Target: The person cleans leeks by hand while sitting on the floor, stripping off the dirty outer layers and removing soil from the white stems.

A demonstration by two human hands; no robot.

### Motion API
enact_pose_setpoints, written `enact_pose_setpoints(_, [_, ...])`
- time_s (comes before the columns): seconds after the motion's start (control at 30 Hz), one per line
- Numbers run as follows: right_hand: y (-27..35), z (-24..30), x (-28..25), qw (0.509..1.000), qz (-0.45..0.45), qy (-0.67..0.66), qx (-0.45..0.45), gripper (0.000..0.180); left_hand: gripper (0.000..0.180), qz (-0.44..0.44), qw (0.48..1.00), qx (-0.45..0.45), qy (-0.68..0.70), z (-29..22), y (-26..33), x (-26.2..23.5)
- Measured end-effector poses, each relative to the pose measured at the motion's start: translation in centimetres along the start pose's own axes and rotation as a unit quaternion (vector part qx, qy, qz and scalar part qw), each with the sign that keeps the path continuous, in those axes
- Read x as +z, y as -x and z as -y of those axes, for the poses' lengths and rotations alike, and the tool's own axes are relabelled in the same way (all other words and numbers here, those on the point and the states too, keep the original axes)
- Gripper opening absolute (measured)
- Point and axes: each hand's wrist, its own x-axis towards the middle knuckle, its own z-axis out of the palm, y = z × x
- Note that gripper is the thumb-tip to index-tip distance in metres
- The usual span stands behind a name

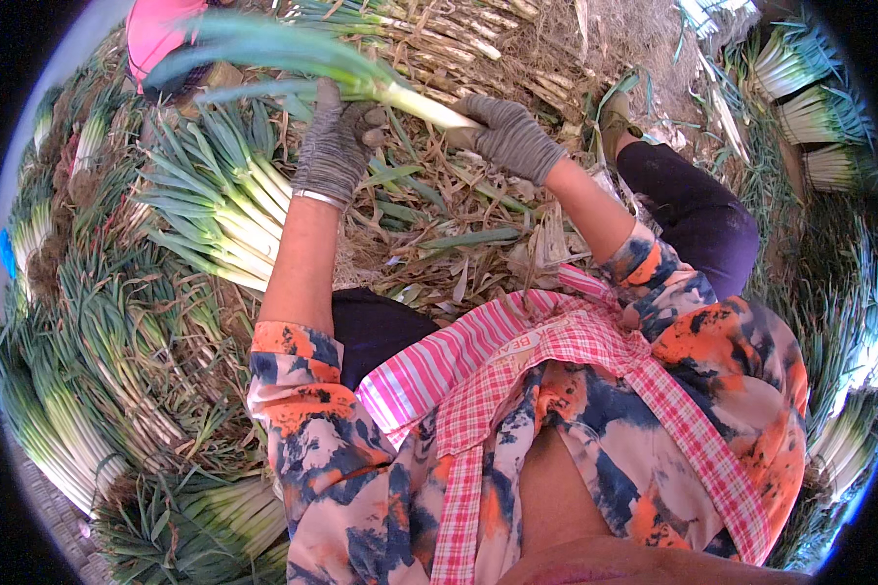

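Head view: at ten o'clock, an onion pile [249, 219] is lying beside the left forearm [299, 258]. Farther, toward twelve, the gloved left hand [338, 144] is gripping a single green onion [419, 105] near its leaves; the right hand [513, 138] is clamping its pale end. Beyond, straw-coloured onions [463, 37] are lying heaped.

Beyond the apron [595, 336], itself matt woven cloth, the scallion [424, 105] has a smooth, faintly glossy white shank, while the left glove [332, 156] and right glove [512, 139] look like matt, slightly rough knit. Around the apron, the shirt [337, 439] is soft, creased printed cloth; just ahead of the apron, the dry leaves [463, 265] look papery and crinkled, and to its left a bundle of scallions [254, 216] shows smooth, shiny stems.
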Motion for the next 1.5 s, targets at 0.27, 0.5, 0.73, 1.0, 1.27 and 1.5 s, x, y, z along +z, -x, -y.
enact_pose_setpoints(0.27, [0.6,2.7,-0.3,0.925,0.132,-0.305,0.186,0.039,0.02,0.082,0.993,0.078,0.021,-1.6,-0.2,-1.1])
enact_pose_setpoints(0.5, [-5.7,3.7,2.6,0.966,-0.064,-0.218,0.126,0.029,0.018,0.025,0.994,0.097,-0.037,-1.0,0.2,0.7])
enact_pose_setpoints(0.73, [-4.4,2.9,1.7,0.895,0.064,-0.426,0.118,0.029,0.019,0.013,0.988,0.137,-0.066,-1.4,0.6,-0.7])
enact_pose_setpoints(1.0, [-4.0,6.0,2.0,0.95,-0.112,0.225,-0.185,0.015,0.018,-0.076,0.984,0.144,-0.07,-1.2,1.3,0.9])
enact_pose_setpoints(1.27, [4.0,6.2,4.5,0.826,0.447,0.208,-0.271,0.013,0.019,-0.123,0.98,0.138,-0.069,-1.9,0.7,0.9])
enact_pose_setpoints(1.5, [-1.9,6.4,1.6,0.92,-0.093,0.246,-0.292,0.016,0.019,-0.151,0.979,0.122,-0.065,-2.0,0.9,0.5])
